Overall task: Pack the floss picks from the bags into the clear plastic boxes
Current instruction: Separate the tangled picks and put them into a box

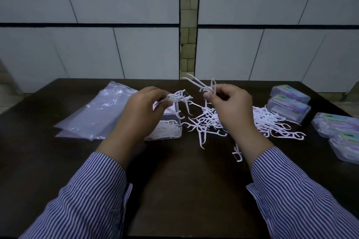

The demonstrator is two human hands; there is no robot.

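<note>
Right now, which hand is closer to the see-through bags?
Left. The left hand holds floss picks just beside the clear bags, over the open box. The right hand is farther away, above the loose pile.

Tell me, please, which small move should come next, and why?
Probably lower the left hand and drop its floss picks into the open clear box right beneath it. That box already holds picks, and the right hand holds another few ready to follow.

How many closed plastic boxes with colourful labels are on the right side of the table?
4: two closed boxes at the far right, one behind the other; two nearer the right edge and, the last cut off by the frame. More may lie outside.
</note>
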